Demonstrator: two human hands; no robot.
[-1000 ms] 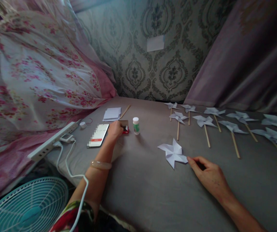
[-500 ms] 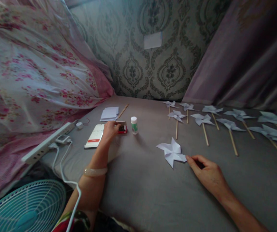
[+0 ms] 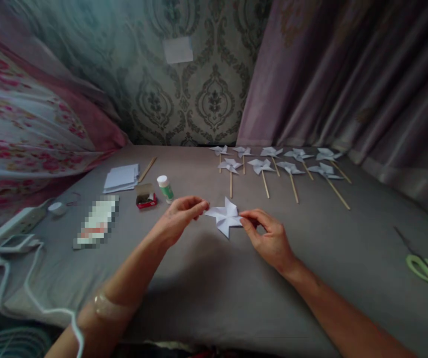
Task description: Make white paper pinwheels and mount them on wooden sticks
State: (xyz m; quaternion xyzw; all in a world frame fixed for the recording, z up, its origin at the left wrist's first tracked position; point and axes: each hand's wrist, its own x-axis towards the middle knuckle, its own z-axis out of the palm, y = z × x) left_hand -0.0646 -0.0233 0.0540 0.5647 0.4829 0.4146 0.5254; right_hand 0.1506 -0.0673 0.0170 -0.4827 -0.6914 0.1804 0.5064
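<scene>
A white folded-paper pinwheel (image 3: 226, 217) without a stick is held just above the grey cloth. My right hand (image 3: 268, 236) pinches its right blade between thumb and fingers. Beside the left blade is my left hand (image 3: 184, 214), thumb and fingertips pressed together around something too small to make out. Whether those fingertips touch the paper I cannot tell. Left of that hand stands a small red box (image 3: 147, 198), its lid up and small dark items inside. A white-capped green glue bottle (image 3: 165, 189) stands between the box and my left hand.
Several finished pinwheels on sticks (image 3: 262, 166) lie in two rows at the back. Green-handled scissors (image 3: 423, 266) are at right. Leftward are stacked paper sheets (image 3: 122, 177), wooden sticks (image 3: 147, 169), a blurred phone (image 3: 96, 222) and a power strip (image 3: 12, 231) with white cables.
My left hand has left the red box and come right, beside the pinwheel. My right hand has lifted the pinwheel slightly. The view has turned right, bringing the scissors into sight.
</scene>
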